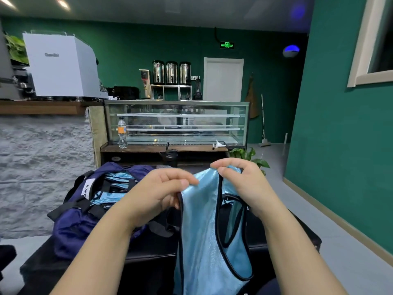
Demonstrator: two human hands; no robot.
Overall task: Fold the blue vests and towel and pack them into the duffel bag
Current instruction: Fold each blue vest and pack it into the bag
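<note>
Vest held up by its shoulders, long axis hanging straight down.

The blue vest (204, 231) is pinched at its top edge by both the left hand (157, 194) and right hand (240, 184), fingers curled on the fabric, over the dark table (148, 248). The open duffel bag (89, 207), blue cloth already inside, lies left, nearer the left hand. Beyond, a glass display case (176, 122) and green walls (331, 124) are seen.

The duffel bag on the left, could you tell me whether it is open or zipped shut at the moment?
Open. The duffel bag gapes at the top, and folded light-blue vests show inside its mouth.
</note>
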